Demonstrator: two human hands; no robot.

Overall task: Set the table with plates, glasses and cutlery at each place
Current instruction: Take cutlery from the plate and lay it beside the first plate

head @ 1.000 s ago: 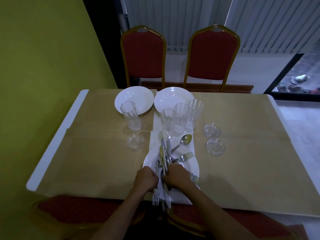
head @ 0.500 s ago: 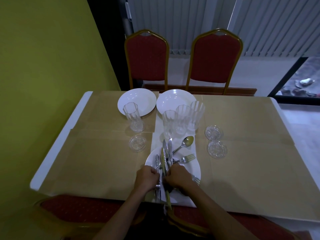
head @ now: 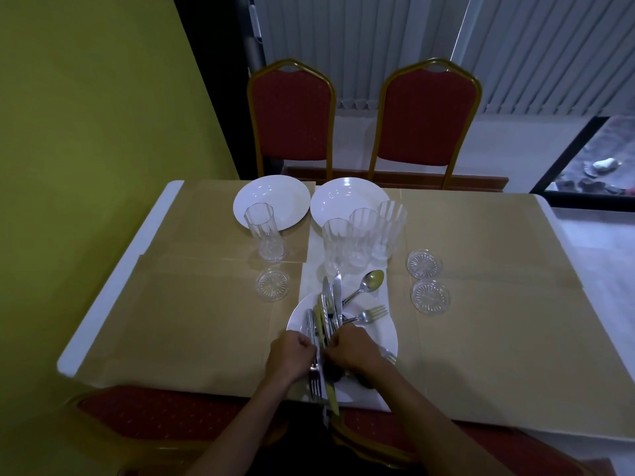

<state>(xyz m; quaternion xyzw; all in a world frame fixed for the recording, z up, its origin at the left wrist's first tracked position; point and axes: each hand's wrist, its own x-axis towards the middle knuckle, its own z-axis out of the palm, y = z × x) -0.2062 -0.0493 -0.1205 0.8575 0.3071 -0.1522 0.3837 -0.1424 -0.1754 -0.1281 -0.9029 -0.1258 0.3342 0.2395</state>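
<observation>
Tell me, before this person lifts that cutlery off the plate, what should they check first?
1. Grip on the cutlery: ok. The left hand and right hand both curl round pieces of the cutlery pile over the near plate.
2. Which pieces each hand holds: cannot tell; the knives and forks overlap.
3. Loose pieces clear of the pile: not ok. A spoon and a fork run their handles into it.
4. Glasses spread to places: not ok. Three glasses stand bunched by one far plate.
5. Coasters in use: not ok. None of the three coasters bears a glass.
</observation>
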